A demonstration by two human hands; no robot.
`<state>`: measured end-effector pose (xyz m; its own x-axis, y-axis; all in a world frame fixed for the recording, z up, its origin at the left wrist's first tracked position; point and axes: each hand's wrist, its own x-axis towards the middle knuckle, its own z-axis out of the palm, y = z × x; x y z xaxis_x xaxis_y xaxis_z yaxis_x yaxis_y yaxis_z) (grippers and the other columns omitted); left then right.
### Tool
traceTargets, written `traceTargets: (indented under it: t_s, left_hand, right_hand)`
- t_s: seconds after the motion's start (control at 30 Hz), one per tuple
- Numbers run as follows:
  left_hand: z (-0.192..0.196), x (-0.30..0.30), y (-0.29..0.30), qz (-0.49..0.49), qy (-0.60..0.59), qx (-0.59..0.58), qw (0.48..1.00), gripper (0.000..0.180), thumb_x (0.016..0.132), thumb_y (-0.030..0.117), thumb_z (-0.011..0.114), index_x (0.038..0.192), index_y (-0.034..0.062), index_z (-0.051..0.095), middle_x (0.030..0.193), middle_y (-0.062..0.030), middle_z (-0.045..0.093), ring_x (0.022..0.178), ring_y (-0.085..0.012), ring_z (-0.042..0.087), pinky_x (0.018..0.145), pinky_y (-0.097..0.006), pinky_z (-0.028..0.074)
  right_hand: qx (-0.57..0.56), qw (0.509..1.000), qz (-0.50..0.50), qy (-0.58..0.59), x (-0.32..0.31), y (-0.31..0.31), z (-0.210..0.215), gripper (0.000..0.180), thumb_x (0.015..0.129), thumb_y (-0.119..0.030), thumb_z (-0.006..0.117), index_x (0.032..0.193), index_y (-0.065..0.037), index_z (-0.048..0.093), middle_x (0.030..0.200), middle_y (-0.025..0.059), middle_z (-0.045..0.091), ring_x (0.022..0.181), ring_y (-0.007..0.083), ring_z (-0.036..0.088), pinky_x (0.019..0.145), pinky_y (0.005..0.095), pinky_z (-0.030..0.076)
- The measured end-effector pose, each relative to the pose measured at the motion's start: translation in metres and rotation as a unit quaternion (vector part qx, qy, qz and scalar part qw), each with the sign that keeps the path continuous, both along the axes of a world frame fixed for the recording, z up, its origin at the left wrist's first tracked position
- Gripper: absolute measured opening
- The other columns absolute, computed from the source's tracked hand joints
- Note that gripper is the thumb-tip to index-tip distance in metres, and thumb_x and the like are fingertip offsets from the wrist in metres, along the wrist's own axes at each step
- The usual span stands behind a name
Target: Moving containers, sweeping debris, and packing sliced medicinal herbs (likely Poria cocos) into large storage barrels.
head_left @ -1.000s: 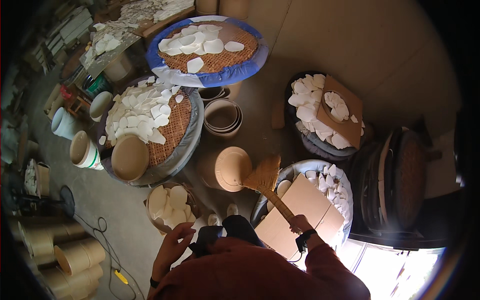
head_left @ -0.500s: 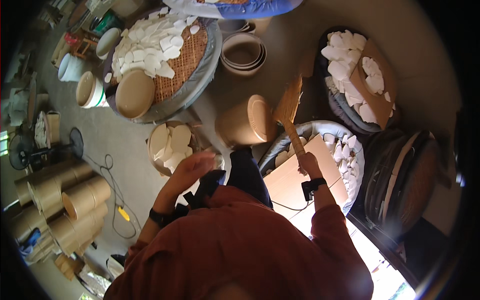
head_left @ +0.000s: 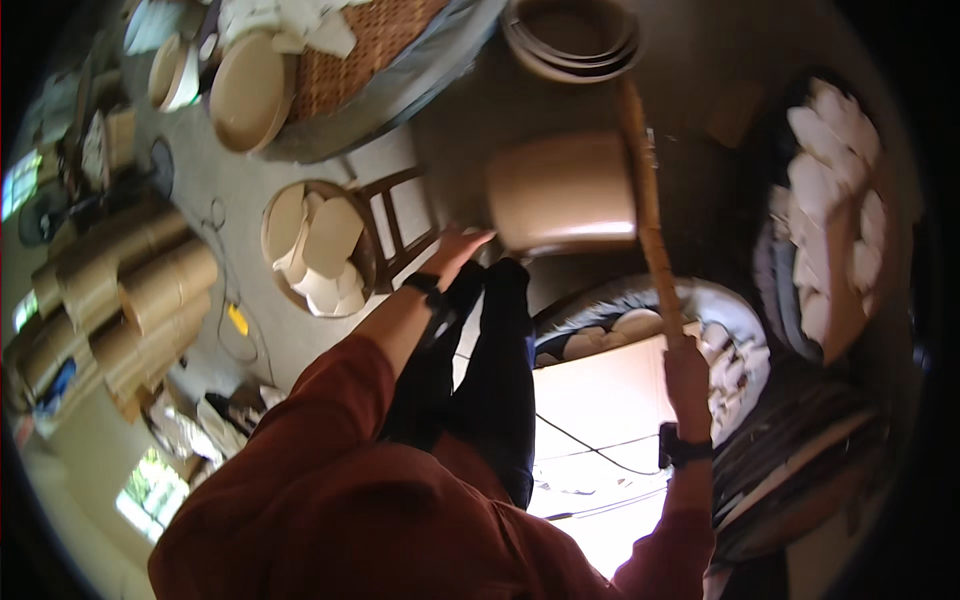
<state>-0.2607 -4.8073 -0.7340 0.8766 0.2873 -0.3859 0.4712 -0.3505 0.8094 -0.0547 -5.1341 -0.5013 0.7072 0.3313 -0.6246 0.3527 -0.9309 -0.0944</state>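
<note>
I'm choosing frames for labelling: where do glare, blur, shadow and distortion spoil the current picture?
Head view: glare whites out the area below the cardboard and streaks the drum; head view: the left hand and broom look slightly soft; head view: the stacked trays sit dim and blurred; head view: fisheye distortion bends shapes toward the black rim.

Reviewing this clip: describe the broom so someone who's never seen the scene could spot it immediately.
Start from the bright cardboard sheet at lower centre, lying over a round padded tray. Near the sheet's upper right corner, the right hand grips the broom, which runs up the picture past the brown drum. Unlike that broad drum, the broom looks like a long, narrow, tan stick.
</note>
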Motion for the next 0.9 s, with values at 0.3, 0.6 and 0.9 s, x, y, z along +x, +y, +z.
traceTargets:
  t_s: [0.3,0.6,0.9]
  left_hand:
    - [-0.143,0.095,-0.009,0.274,0.124,-0.362,0.882,0.112,0.062,0.046,0.077,0.134,-0.0102,0.013,0.14,-0.0246,0.018,0.132,-0.0282,0.016,0.107,-0.037,0.018]
    - [-0.167,0.159,-0.006,0.278,-0.006,-0.09,0.956,0.052,0.068,0.035,0.071,0.099,-0.0032,0.053,0.092,-0.0163,0.059,0.086,-0.0266,0.057,0.075,-0.033,0.045]
    - [-0.053,0.156,-0.066,0.245,-0.034,0.042,0.968,0.051,0.067,0.008,0.07,0.111,-0.002,0.047,0.097,-0.0125,0.053,0.086,-0.0231,0.053,0.078,-0.034,0.044]
  right_hand:
    - [-0.085,0.967,-0.218,0.098,0.06,0.003,-0.062,0.033,0.071,-0.006,0.059,0.099,-0.001,0.044,0.072,0.0185,0.058,0.058,0.032,0.058,0.05,0.0395,0.046]
    - [0.014,0.971,-0.205,0.121,0.053,-0.005,-0.076,0.033,0.069,-0.002,0.056,0.1,-0.004,0.044,0.053,0.0061,0.048,0.038,0.0141,0.048,0.033,0.0279,0.038]
    - [-0.024,0.982,-0.179,0.061,0.083,-0.013,-0.045,0.044,0.069,-0.008,0.061,0.109,-0.003,0.045,0.078,0.0228,0.059,0.075,0.0404,0.058,0.064,0.0444,0.048]
